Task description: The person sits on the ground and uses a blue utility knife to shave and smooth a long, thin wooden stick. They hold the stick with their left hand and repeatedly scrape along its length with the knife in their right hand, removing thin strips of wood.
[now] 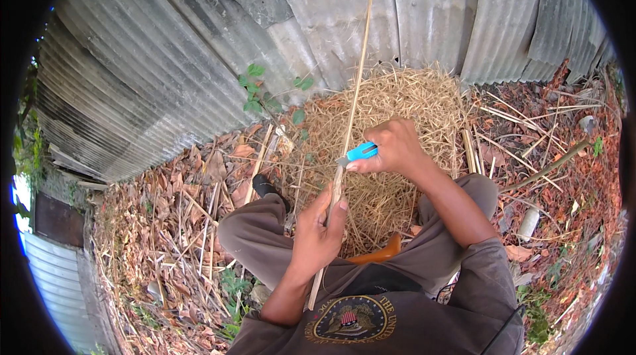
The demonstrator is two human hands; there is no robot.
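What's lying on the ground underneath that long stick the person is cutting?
Under the long stick lies a heap of dry straw, set against a corrugated metal wall. The left hand grips it; the right hand holds a blue-handled knife. Knees hide the nearer ground.

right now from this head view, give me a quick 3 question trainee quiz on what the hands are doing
1. True or false: the left hand grips the long thin stick.
2. What does the right hand hold against the stick? A) blue-handled knife B) hammer C) rope
3. Fill in: the stick's far end points toward the corrugated ______ wall.

Key: 1 true; 2 A; 3 metal
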